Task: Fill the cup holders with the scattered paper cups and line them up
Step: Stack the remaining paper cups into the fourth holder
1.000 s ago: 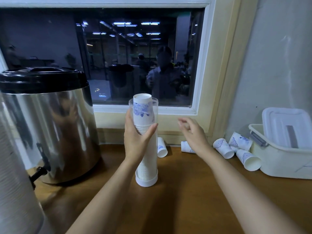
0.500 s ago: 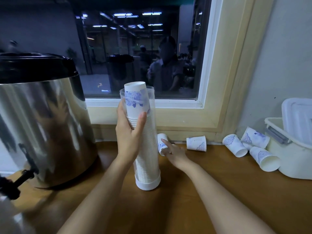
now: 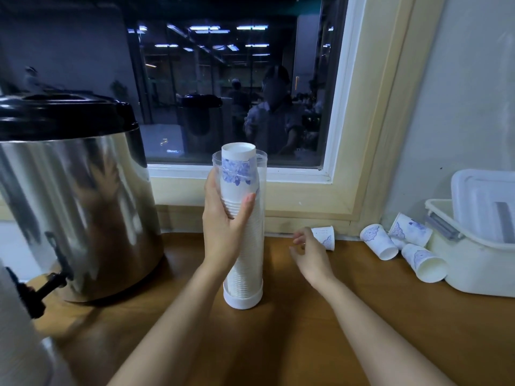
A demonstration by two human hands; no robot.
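Gripping the clear cup holder (image 3: 248, 268) about halfway up its tube, the left hand (image 3: 223, 232) has its thumb across the front and its fingers round the far side. The holder stands upright on its white base on the wooden counter (image 3: 292, 344) and is packed with a stack of paper cups (image 3: 238, 174). The topmost cup, printed in blue, pokes out above the tube's rim.

To the right of the holder, the right hand (image 3: 310, 256) hangs just above the counter with its back to the camera and its fingers loosely curled. A lone paper cup (image 3: 326, 236) lies on its side just behind those fingers. I cannot tell whether they touch it, or whether the hand holds anything.

Further right of the holder lie three more blue-printed cups in a loose cluster, all tipped over: one (image 3: 377, 242) nearest, one (image 3: 411, 228) behind it and one (image 3: 423, 261) in front. The last two lie against a white plastic bin (image 3: 473, 271).

Left of the holder stands a steel drinks urn (image 3: 75, 207) with a black lid. Behind the holder is a dark window (image 3: 237, 87).
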